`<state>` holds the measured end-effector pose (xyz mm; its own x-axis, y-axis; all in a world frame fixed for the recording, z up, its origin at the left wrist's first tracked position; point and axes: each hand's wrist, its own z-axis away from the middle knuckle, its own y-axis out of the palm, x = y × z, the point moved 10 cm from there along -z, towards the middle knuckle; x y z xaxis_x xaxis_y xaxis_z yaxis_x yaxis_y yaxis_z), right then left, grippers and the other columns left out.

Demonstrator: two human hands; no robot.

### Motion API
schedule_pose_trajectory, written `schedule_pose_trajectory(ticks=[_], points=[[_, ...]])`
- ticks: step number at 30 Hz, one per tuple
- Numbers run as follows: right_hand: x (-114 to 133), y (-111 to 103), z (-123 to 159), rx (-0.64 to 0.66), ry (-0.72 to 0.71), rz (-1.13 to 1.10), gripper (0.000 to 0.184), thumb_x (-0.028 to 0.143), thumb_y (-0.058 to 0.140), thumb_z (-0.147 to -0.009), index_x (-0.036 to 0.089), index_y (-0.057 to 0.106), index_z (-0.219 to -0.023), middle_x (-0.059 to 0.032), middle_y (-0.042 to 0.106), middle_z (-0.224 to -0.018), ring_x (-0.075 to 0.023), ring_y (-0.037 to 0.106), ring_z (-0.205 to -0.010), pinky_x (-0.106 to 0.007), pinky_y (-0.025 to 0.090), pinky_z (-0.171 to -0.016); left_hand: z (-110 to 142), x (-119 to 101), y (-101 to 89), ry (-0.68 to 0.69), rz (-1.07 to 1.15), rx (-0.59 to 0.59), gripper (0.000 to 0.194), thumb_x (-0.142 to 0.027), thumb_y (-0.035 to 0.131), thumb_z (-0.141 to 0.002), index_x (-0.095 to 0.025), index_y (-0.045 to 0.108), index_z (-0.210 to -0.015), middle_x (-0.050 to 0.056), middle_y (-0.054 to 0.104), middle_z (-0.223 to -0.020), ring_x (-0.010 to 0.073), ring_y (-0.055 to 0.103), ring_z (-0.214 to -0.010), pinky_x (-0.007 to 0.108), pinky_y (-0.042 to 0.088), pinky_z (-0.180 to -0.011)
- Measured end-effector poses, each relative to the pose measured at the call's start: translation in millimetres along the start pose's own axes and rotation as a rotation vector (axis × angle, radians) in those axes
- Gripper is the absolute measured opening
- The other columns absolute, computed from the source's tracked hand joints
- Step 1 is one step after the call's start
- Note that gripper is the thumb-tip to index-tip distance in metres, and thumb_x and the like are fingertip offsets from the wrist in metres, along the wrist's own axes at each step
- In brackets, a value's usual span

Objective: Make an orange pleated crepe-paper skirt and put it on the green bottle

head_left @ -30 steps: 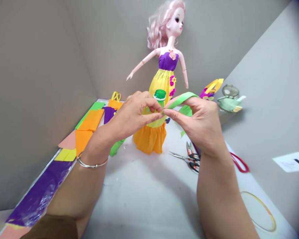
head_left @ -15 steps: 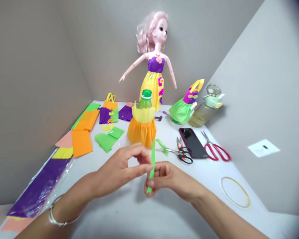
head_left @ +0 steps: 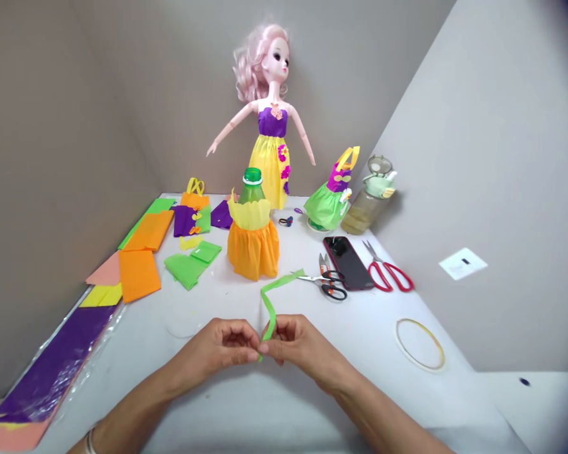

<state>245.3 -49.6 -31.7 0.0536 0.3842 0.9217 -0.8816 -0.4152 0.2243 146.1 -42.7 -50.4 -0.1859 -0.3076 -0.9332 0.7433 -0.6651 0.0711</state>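
A narrow green strip [head_left: 269, 309], crepe paper or cloth by its look, rises from my fingers and bends over to the right towards the black-handled scissors [head_left: 334, 287]. My right hand [head_left: 297, 337] pinches it between thumb and forefinger near its lower end. Thumb and fingers of my left hand [head_left: 230, 343] close at that same end, fingertips against the right hand's. Just beyond stands a green bottle [head_left: 252, 189] wearing an orange skirt [head_left: 253, 249] with a yellow ruffled top [head_left: 250, 214].
At the back stands a pink-haired doll [head_left: 273, 123]. To the right are a dressed figure [head_left: 329, 198], a drink bottle [head_left: 366, 202], a phone [head_left: 348, 261], red-handled scissors [head_left: 389, 276] and a ring [head_left: 419, 343]. Orange sheets [head_left: 141, 275], green pieces [head_left: 189, 268] and a purple sheet [head_left: 52, 366] lie left.
My left hand has come down from higher on the strip to its lower end, beside the right fingertips. The strip's free part now leans further right. The whole view has shifted slightly.
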Motion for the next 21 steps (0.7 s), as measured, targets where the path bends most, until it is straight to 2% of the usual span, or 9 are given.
schedule_pose_trajectory(ticks=[4,8,10,11,13,14,16,18,21], points=[[3,11,-1,0.049,0.009,0.043,0.045,0.056,0.084,-0.067,0.015,0.066,-0.075,0.0061,0.046,-0.062,-0.0083,0.035,-0.058,-0.023,0.029,-0.056,3,7,2.2,-0.029,0.011,0.021,0.028,-0.046,0.079,-0.078,-0.019,0.071,-0.082,-0.004,0.063,-0.074,0.0139,0.052,-0.072,0.024,0.038,-0.07],[15,14,5,0.139,0.025,0.173,0.039,0.053,0.07,-0.083,0.015,0.063,-0.08,0.0018,0.056,-0.069,-0.0107,0.048,-0.062,-0.024,0.042,-0.063,17,4,-3.3,-0.045,0.105,-0.021,0.027,-0.041,0.083,-0.074,-0.018,0.069,-0.074,-0.002,0.065,-0.074,0.0154,0.055,-0.075,0.025,0.041,-0.074],[29,-9,10,0.062,-0.031,0.478,0.03,0.044,0.057,-0.095,0.017,0.064,-0.086,-0.0011,0.062,-0.076,-0.0139,0.057,-0.069,-0.026,0.047,-0.068,31,-4,-19.6,0.021,0.27,-0.138,0.028,-0.038,0.087,-0.071,-0.017,0.068,-0.07,-0.002,0.063,-0.072,0.0145,0.056,-0.074,0.025,0.044,-0.073],[40,-29,13,-0.051,-0.086,0.744,0.023,0.037,0.054,-0.097,0.018,0.064,-0.089,-0.0024,0.065,-0.081,-0.0155,0.06,-0.075,-0.026,0.048,-0.07,40,-10,-32.2,0.097,0.413,-0.228,0.027,-0.036,0.087,-0.072,-0.017,0.068,-0.07,-0.002,0.063,-0.072,0.0137,0.056,-0.074,0.024,0.046,-0.074],[64,-66,21,-0.3,-0.167,1.391,0.017,0.022,0.048,-0.099,0.019,0.065,-0.1,-0.0061,0.068,-0.099,-0.0181,0.064,-0.09,-0.027,0.049,-0.08,65,-23,-61.1,0.344,0.776,-0.419,0.025,-0.032,0.085,-0.076,-0.019,0.064,-0.07,-0.005,0.059,-0.069,0.0102,0.056,-0.068,0.023,0.05,-0.073],[67,-83,24,-0.369,-0.152,1.5,0.021,0.014,0.046,-0.097,0.017,0.064,-0.107,-0.0116,0.066,-0.108,-0.0233,0.062,-0.1,-0.033,0.049,-0.086,78,-26,-72.5,0.458,0.927,-0.502,0.025,-0.03,0.086,-0.076,-0.02,0.064,-0.073,-0.006,0.058,-0.07,0.0088,0.056,-0.066,0.022,0.053,-0.072],[68,-111,24,-0.432,-0.106,1.621,0.035,0.002,0.039,-0.092,0.012,0.062,-0.116,-0.019,0.064,-0.113,-0.0302,0.06,-0.104,-0.041,0.047,-0.086,94,-27,-81.8,0.604,1.123,-0.605,0.027,-0.025,0.089,-0.071,-0.021,0.064,-0.077,-0.008,0.058,-0.069,0.0076,0.058,-0.064,0.022,0.057,-0.071],[63,-125,18,-0.427,-0.068,1.691,0.041,-0.002,0.036,-0.089,0.01,0.061,-0.119,-0.0205,0.065,-0.11,-0.032,0.06,-0.101,-0.042,0.047,-0.083,91,-24,-70.9,0.598,1.192,-0.605,0.032,-0.023,0.094,-0.064,-0.021,0.064,-0.075,-0.007,0.059,-0.068,0.0089,0.061,-0.064,0.024,0.061,-0.072],[59,-128,9,-0.393,-0.041,1.77,0.042,-0.003,0.037,-0.088,0.011,0.063,-0.118,-0.0178,0.066,-0.103,-0.0298,0.061,-0.093,-0.039,0.046,-0.078,63,-11,-31.3,0.432,1.233,-0.516,0.029,-0.024,0.094,-0.064,-0.019,0.066,-0.073,-0.005,0.059,-0.07,0.0103,0.062,-0.068,0.027,0.062,-0.074]])
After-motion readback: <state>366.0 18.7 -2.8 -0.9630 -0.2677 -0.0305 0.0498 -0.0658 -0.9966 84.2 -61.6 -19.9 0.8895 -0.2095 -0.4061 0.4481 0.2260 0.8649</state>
